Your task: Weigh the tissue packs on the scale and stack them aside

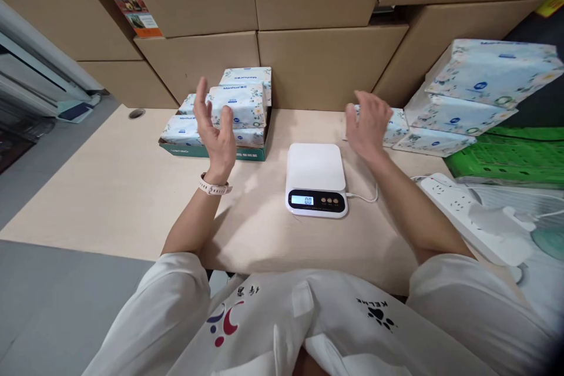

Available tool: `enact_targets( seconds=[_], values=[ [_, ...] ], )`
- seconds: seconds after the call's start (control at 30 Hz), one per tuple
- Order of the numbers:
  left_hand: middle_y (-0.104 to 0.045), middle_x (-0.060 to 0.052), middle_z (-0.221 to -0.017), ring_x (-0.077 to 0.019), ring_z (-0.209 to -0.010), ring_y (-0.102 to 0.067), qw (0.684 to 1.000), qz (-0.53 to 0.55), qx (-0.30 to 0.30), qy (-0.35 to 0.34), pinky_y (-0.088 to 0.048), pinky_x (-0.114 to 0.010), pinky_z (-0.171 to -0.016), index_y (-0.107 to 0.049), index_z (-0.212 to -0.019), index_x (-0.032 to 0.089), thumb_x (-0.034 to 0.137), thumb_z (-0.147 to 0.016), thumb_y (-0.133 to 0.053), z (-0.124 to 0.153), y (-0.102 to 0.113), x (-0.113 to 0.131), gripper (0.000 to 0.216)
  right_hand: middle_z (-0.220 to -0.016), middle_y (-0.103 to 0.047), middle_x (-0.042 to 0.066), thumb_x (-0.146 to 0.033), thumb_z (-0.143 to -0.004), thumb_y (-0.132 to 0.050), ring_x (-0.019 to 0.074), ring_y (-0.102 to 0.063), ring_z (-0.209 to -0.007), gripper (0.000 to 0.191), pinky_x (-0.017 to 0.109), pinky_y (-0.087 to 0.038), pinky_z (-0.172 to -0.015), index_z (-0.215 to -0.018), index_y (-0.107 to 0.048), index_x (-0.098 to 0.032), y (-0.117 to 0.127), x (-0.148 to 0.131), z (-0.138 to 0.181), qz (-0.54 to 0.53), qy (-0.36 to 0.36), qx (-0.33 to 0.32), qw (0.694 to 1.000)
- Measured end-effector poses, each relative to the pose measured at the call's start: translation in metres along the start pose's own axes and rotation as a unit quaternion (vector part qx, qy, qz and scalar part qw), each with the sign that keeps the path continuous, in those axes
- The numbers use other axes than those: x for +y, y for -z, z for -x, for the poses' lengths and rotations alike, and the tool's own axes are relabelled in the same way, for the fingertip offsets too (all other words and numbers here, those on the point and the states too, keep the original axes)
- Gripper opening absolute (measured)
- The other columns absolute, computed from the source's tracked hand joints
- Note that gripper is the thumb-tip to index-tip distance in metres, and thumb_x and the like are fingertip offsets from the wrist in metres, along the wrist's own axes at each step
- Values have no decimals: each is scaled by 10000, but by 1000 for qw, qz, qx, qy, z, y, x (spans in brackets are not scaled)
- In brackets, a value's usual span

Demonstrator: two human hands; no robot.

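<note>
My left hand (215, 132) is raised with fingers apart and nothing in it, in front of a green tray (207, 151) of tissue packs. One floral tissue pack (242, 106) lies on top of others there. My right hand (369, 124) is also raised, its fingers spread and bent, in front of a tissue pack (399, 123) that it partly hides; I see nothing in its grasp. Between my hands a white digital scale (316, 165) lies on the table, its lit display (302, 200) reading 0.0. The scale's plate bears nothing.
Stacked tissue packs (467, 111) stand at the right, beside a green plastic crate (506, 153). A white power strip (462, 205) lies at the right edge, with a cable (365, 198) running to the scale. Cardboard boxes (321, 64) form a wall behind the wooden table (110, 188).
</note>
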State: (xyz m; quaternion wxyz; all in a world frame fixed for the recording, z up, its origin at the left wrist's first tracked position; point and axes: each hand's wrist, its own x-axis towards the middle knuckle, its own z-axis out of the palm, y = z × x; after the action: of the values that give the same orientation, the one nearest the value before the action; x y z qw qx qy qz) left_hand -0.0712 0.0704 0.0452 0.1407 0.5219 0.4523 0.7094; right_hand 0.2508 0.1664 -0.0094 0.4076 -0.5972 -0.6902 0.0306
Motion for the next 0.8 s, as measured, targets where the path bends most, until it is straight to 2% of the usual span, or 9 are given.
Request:
enact_targets(
  seconds=[0.1, 0.2, 0.33, 0.43, 0.5, 0.57, 0.63, 0.7, 0.8],
  values=[
    [-574, -31, -1634, -348, -1701, -299, 997, 23, -31, 60, -355, -475, -1359, -698, -1387, 325, 495, -964, -784, 19, -22, 23, 464, -1655, -558, 212, -636, -1069, -265, 430, -391, -1600, 727, 802, -137, -1293, -1450, -687, -183, 12, 60, 1, 31, -73, 11, 997],
    [-668, -72, -1511, -381, -1658, -375, 984, 76, -79, 139, -401, -471, -1323, -756, -1252, 276, 406, -916, -847, 28, -45, 25, 372, -1695, -530, 154, -637, -1045, -352, 441, -348, -1629, 645, 862, -111, -1264, -1435, -692, -252, 6, 84, 9, 33, -94, -26, 995],
    [-740, -94, -1354, -368, -1554, -524, 958, 137, -132, 213, -381, -449, -1331, -785, -1109, 217, 269, -855, -889, 21, -77, 2, 279, -1703, -537, 113, -674, -1025, -425, 419, -354, -1627, 614, 842, -130, -1277, -1438, -689, -304, -7, 67, 19, 16, -55, -64, 996],
    [-736, -95, -1366, -357, -1531, -553, 939, 136, -187, 254, -353, -492, -1345, -787, -1100, 206, 222, -875, -838, 10, -101, -26, 231, -1608, -630, 130, -707, -1041, -372, 382, -477, -1554, 643, 753, -229, -1307, -1361, -737, -285, -5, 52, 19, -28, -24, -89, 995],
    [-700, -109, -1447, -357, -1571, -516, 923, 125, -206, 300, -320, -525, -1355, -780, -1121, 204, 250, -901, -811, 2, -120, -48, 227, -1514, -692, 142, -741, -1039, -343, 357, -553, -1489, 691, 683, -302, -1314, -1330, -743, -258, 0, 54, 14, -84, -58, -37, 994],
    [-642, -125, -1544, -360, -1645, -421, 899, 125, -208, 364, -266, -553, -1368, -768, -1119, 202, 316, -915, -809, -6, -140, -71, 237, -1477, -707, 146, -802, -1012, -331, 355, -579, -1461, 760, 665, -336, -1310, -1341, -722, -239, 3, 63, 8, -131, -123, 34, 983],
    [-593, -135, -1613, -364, -1708, -295, 864, 146, -218, 429, -203, -584, -1379, -757, -1105, 200, 391, -910, -820, -12, -163, -91, 281, -1422, -735, 149, -870, -983, -258, 349, -635, -1400, 861, 656, -420, -1262, -1332, -715, -229, 0, 74, 2, -157, -173, 58, 971],
    [-600, -142, -1620, -367, -1722, -249, 823, 187, -253, 473, -174, -599, -1385, -755, -1110, 198, 449, -901, -830, -14, -186, -104, 335, -1296, -790, 150, -915, -959, -118, 329, -721, -1275, 986, 619, -543, -1155, -1313, -723, -223, -6, 79, -2, -206, -180, 4, 962],
    [-685, -137, -1539, -388, -1649, -418, 793, 233, -321, 463, -247, -583, -1385, -773, -1169, 197, 495, -924, -812, -13, -206, -100, 388, -1258, -821, 138, -949, -927, -49, 307, -755, -1247, 1078, 576, -600, -1111, -1394, -703, -231, -10, 72, -2, -295, -148, -106, 938]
  ],
)
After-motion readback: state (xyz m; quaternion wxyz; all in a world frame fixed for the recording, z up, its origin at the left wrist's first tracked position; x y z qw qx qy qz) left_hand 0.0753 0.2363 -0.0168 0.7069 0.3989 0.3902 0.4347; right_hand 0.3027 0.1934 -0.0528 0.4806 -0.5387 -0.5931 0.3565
